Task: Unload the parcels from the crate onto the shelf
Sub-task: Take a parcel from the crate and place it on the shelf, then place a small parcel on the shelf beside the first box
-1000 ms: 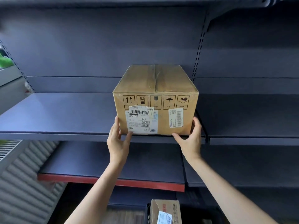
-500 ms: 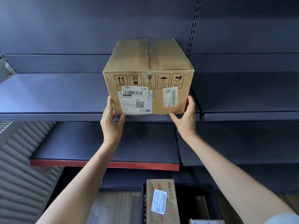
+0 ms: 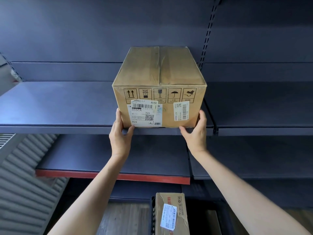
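Change: box (image 3: 159,85) and both hands kept their places from the earlier frame.
Box: sat at the shelf (image 3: 59,128) front edge.
Left hand (image 3: 119,133): clasped its lower left corner.
Right hand (image 3: 196,131): clasped its lower right corner.
Crate (image 3: 218,216): below, held another parcel (image 3: 171,214).

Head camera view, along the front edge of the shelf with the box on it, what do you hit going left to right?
Bare dark grey metal shelf → left hand → brown cardboard box with white labels → right hand → slotted shelf upright.
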